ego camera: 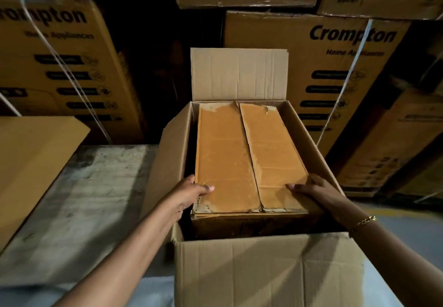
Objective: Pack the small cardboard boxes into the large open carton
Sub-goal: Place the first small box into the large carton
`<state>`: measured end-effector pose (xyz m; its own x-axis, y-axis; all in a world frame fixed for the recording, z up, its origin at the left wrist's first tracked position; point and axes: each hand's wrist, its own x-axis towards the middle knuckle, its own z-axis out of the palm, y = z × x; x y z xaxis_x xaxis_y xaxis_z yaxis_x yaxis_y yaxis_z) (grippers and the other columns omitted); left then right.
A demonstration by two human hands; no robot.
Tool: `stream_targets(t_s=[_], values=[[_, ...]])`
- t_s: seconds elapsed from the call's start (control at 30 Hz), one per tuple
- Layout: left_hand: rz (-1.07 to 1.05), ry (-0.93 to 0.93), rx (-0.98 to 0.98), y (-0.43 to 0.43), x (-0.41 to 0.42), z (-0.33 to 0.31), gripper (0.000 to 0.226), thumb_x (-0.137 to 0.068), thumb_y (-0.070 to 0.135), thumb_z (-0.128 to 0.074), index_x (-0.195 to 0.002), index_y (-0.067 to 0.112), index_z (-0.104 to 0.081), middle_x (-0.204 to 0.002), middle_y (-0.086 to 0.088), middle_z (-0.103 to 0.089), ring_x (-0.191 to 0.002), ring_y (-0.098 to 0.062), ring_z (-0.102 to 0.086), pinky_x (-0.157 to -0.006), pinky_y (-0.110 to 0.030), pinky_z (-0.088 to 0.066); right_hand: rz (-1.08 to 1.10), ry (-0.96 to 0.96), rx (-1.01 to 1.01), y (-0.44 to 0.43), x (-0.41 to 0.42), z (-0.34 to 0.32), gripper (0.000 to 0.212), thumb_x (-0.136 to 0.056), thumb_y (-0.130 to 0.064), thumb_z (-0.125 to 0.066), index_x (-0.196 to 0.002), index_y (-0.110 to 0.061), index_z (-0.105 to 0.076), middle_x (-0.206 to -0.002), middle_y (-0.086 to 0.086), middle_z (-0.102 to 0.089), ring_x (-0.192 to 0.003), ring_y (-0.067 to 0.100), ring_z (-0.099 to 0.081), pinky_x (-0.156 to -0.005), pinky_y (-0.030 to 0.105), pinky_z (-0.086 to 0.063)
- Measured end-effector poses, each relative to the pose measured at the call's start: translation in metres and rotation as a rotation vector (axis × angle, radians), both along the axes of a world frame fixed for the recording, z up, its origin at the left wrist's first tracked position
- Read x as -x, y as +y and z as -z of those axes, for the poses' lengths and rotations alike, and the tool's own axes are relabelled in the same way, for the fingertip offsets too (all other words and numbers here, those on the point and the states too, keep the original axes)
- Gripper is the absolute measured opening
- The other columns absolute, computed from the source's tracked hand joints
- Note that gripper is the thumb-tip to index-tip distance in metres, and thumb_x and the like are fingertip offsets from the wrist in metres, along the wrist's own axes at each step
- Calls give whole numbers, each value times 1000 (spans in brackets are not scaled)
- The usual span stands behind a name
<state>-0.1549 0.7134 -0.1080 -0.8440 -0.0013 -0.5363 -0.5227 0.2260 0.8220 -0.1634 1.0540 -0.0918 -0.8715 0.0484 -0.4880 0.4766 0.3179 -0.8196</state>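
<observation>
Just right of the desk (84,199), the left hand (191,195) grips the left small box (223,153) at its near corner, thumb on top. The right hand (311,190) curls over the right small box (275,153). Both boxes lie between the hands inside the large carton (263,270). The board looks stiff and light, best held at the near corners.
</observation>
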Motion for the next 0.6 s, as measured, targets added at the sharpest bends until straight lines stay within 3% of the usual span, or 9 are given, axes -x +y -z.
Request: stream_targets(t_s=[0.07,0.17,0.27,0.3,0.37,0.43,0.5,0.6], values=[[-32,-12,53,8,-1,7,98,-85,32,-78,-159,16,-15,-161,-3,-30,-144,-25,-36,-119,-41,-26,-31,-34,38,8,6,10,57,-78,-27,-84,-123,-16,-51,-108,4,-63,-97,22,-63,-69,30,-49],[9,-43,198,15,5,27,96,-73,38,-82,-153,18,-33,-150,-3,-48,-131,-24,-50,-113,-40,-38,-132,-111,6,15,12,31,31,-85,-17,-79,-111,-11,-63,-106,9,-69,-95,22,-65,-70,28,-51],[134,-79,464,34,2,41,55,-87,29,-74,-134,13,-51,-133,-3,-60,-115,-22,-58,-90,-21,-44,-368,-165,-185,22,20,57,13,-89,-13,-75,-101,-9,-74,-112,16,-73,-105,28,-68,-94,42,-55],[216,-101,549,42,-3,44,59,-92,34,-69,-139,6,-48,-139,-10,-57,-121,-25,-57,-88,-21,-43,-441,-202,-254,23,28,69,15,-90,-10,-72,-105,-6,-74,-118,19,-71,-113,32,-66,-103,44,-50],[387,-133,743,49,-6,47,73,-92,45,-65,-144,-1,-45,-145,-18,-53,-128,-30,-53,-99,-28,-42,-570,-179,-502,16,32,70,34,-96,-13,-66,-128,-5,-62,-135,16,-61,-127,31,-57,-109,37,-43],[432,-121,861,45,1,58,73,-81,52,-73,-136,7,-55,-140,-14,-57,-126,-28,-56,-99,-30,-46,-646,-95,-722,3,30,64,63,-93,-29,-67,-148,-11,-42,-148,9,-48,-132,28,-51,-109,38,-43],[438,-103,923,44,1,57,82,-76,50,-72,-143,12,-44,-149,-13,-44,-136,-30,-45,-104,-31,-42,-601,9,-783,-11,32,58,88,-87,-48,-68,-158,-21,-23,-159,8,-33,-139,31,-44,-110,47,-43],[486,-105,958,44,2,64,85,-83,39,-64,-153,14,-22,-162,-16,-19,-146,-34,-26,-112,-34,-33,-615,108,-761,-42,36,51,101,-86,-70,-59,-161,-23,-11,-168,8,-15,-148,37,-30,-114,52,-36]])
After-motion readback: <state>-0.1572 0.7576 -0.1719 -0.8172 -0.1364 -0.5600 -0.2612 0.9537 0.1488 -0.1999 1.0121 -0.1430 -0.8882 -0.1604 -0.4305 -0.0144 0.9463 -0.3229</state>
